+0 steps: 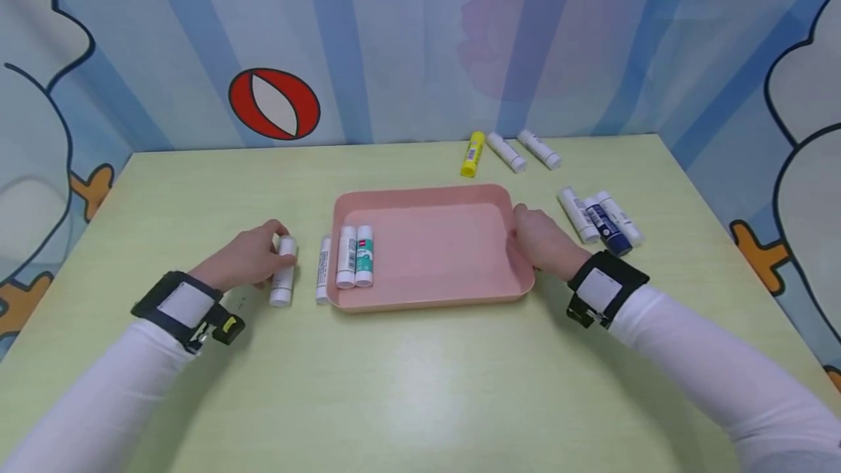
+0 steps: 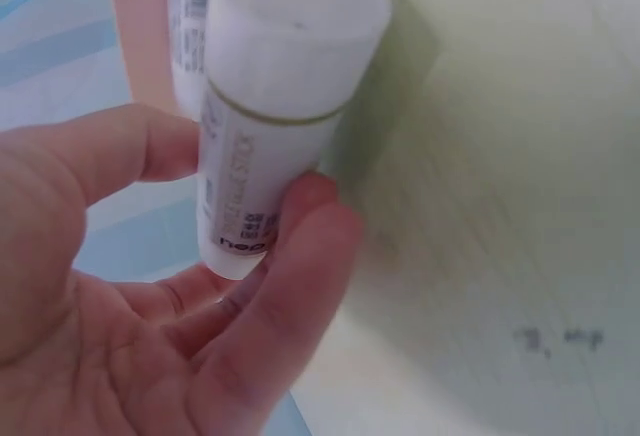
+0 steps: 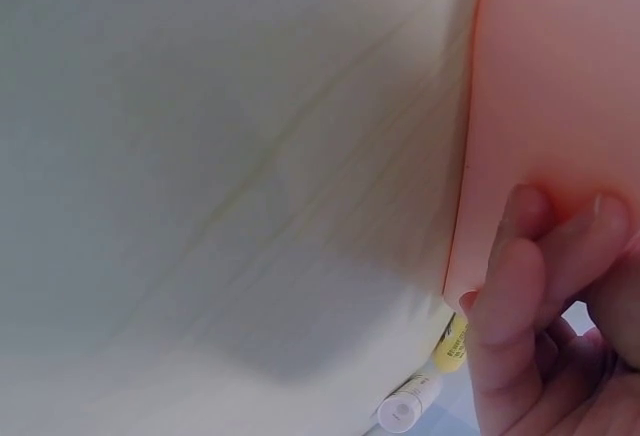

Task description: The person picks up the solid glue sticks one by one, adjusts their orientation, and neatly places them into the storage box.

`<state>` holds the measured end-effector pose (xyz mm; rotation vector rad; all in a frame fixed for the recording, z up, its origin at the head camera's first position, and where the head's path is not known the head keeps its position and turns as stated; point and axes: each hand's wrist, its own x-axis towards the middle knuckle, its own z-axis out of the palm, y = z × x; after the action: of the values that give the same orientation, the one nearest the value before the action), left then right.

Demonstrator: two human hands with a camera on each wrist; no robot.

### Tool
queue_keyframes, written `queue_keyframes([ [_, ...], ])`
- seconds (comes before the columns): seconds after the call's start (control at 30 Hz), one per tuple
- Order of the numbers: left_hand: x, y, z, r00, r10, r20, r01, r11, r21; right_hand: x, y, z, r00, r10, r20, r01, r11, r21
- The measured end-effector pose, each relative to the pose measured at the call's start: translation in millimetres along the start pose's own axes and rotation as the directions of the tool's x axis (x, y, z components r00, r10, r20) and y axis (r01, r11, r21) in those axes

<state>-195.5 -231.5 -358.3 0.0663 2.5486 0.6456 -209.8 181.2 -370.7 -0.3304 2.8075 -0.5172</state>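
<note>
Between thumb and fingers my left hand (image 1: 246,258) holds a white glue stick (image 1: 284,290) close over the table, left of the pink tray. Dark print and a thin gold line show on this glue stick (image 2: 270,131) in the left wrist view. My right hand (image 1: 548,243) grips the right rim of the pink tray (image 1: 434,254), its curled fingers (image 3: 510,291) against the tray's outer wall. A white glue stick (image 1: 346,258) and a white-and-teal glue stick (image 1: 364,258) lie side by side at the tray's left end. Just outside that end is another white glue stick (image 1: 323,272).
At the table's back edge lie a yellow glue stick (image 1: 472,155) and two white ones (image 1: 506,152). Beyond my right hand, a dark blue glue stick (image 1: 607,226) lies between two white glue sticks (image 1: 578,215). A patterned blue backdrop (image 1: 420,42) stands behind the table.
</note>
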Motion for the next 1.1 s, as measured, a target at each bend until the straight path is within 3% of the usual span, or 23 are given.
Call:
queue_keyframes([
  [0.23,-2.4,0.0,-15.4,0.995,0.054,-0.088,-0.058,0.997,-0.044,0.5,1,1,1.0,0.001,0.004,-0.001,1.0,0.007],
  [0.47,-2.8,31.6,-25.0,0.983,0.096,-0.159,-0.118,0.983,-0.138,0.5,1,-1,0.999,0.033,0.017,-0.033,0.999,0.016],
  [0.83,8.8,90.0,-17.8,0.973,0.21,-0.097,-0.216,0.974,-0.062,0.2,0,1,0.999,0.035,0.019,-0.035,0.999,0.024],
  [1.1,19.7,118.1,-10.7,0.965,0.255,-0.059,-0.255,0.967,0.013,-0.1,-1,0,0.999,0.035,0.012,-0.035,0.999,0.018],
])
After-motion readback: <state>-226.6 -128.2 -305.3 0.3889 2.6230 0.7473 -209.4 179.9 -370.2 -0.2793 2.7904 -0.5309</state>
